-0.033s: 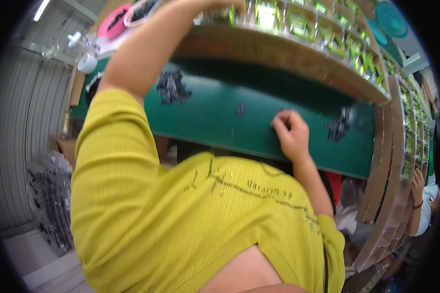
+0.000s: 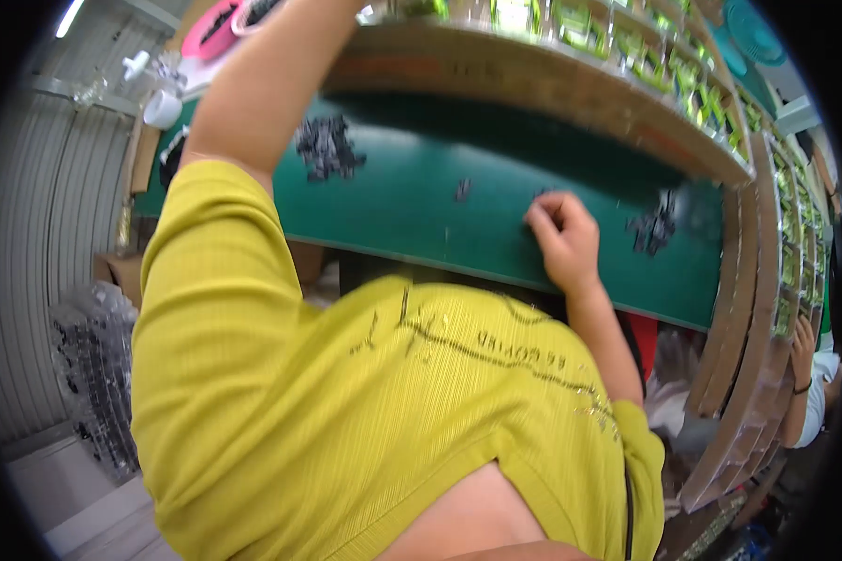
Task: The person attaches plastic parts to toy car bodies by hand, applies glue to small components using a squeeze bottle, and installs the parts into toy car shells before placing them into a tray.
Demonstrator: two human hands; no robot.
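Over the green tabletop (image 2: 393, 220), my right hand (image 2: 571, 245) is closed, thumb and fingers curled together. A dark bit shows by its fingertips, too small to name. Left of it lie a few small black pieces (image 2: 463, 189). Beyond my right hand sits a loose pile of black pieces (image 2: 653, 224), and a bigger heap of black pieces (image 2: 327, 148) lies beside my left forearm. My left arm (image 2: 262, 89) stretches far forward past the top edge, so the hand is out of sight. Near where it leaves the picture stands a cardboard tray (image 2: 496, 54) of green-and-clear packages.
More partitioned cardboard trays (image 2: 762, 252) run along the right side, where another person's hand (image 2: 802, 351) rests on one. A pink basket (image 2: 213, 33) and a white roll (image 2: 162, 110) stand far left. Plastic-wrapped black goods (image 2: 98, 383) are at lower left.
My left hand, partly visible at the top edge before, has passed out of view. The whole view has shifted slightly; my right hand keeps its curled pose over the table.
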